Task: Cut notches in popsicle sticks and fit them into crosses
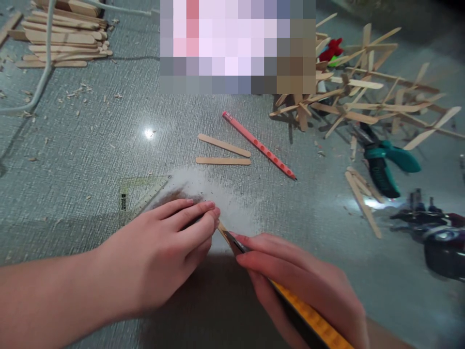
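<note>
My left hand (170, 242) is closed on a thin wooden stick (223, 230), fingers pressed together over its far end. My right hand (301, 281) grips a yellow and black utility knife (308, 315), its blade lying along the stick close to my left fingertips. White powder (232, 203) is spread on the table around them. Just beyond are two loose wooden sticks (224, 145) (223, 161) and a pink pencil (259, 145). A clear triangular ruler (140, 191) lies partly beside my left hand.
Stacked wooden sticks (67, 36) and a white cable (45, 77) are at the upper left. Joined sticks (378, 104), teal-handled pliers (385, 167) and a dark object (443, 247) occupy the right. Wood shavings dot the grey table (109, 116). A blurred-out patch covers the top centre.
</note>
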The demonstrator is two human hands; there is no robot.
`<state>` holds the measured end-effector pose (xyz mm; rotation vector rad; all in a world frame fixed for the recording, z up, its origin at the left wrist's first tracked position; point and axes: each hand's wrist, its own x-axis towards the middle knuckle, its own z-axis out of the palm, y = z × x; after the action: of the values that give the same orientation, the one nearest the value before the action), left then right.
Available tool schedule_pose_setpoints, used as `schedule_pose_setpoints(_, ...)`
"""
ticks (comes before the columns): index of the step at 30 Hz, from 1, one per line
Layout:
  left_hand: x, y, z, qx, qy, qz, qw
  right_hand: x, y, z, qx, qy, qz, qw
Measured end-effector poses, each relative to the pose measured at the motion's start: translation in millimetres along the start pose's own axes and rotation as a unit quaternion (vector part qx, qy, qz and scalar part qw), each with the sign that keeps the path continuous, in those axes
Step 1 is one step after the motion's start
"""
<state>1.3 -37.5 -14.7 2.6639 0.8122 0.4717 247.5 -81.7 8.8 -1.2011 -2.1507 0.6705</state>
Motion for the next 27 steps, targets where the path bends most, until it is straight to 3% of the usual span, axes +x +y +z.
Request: schedule_pose_setpoints(27,6.5,1.0,-7.1,0.057,-0.019,0.045,0.997,1.3,4.2,5.7,0.009,0.014,0.002,1.000)
